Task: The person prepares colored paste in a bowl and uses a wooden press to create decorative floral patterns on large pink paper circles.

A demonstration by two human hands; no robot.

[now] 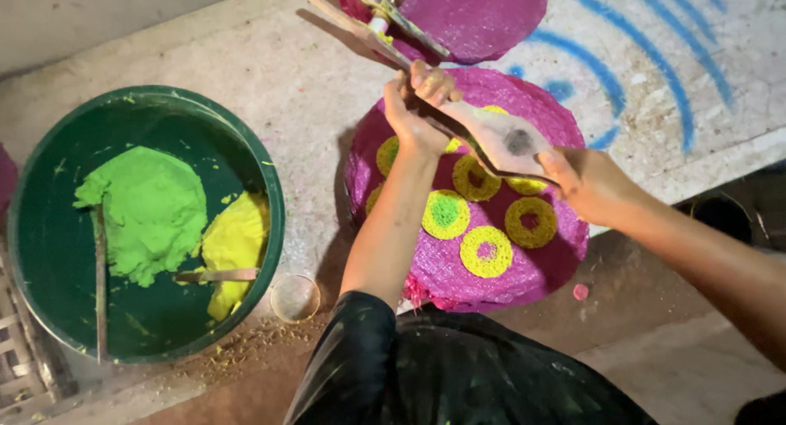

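Over on the left sits the green tub (270, 228), lumps of green dough (151, 208) and yellow dough (237, 245) inside, two wooden sticks lying in them. A small clear cup (295, 298) stands just beside it. Now the left hand (417, 114) is clenched around the wooden press (491, 134), the right hand (585, 179) gripping its other end, both above the pink woven disc (491, 261) with its yellow rings (487, 251). If that press tilts or drops low, I reckon it smears the nearest rings.
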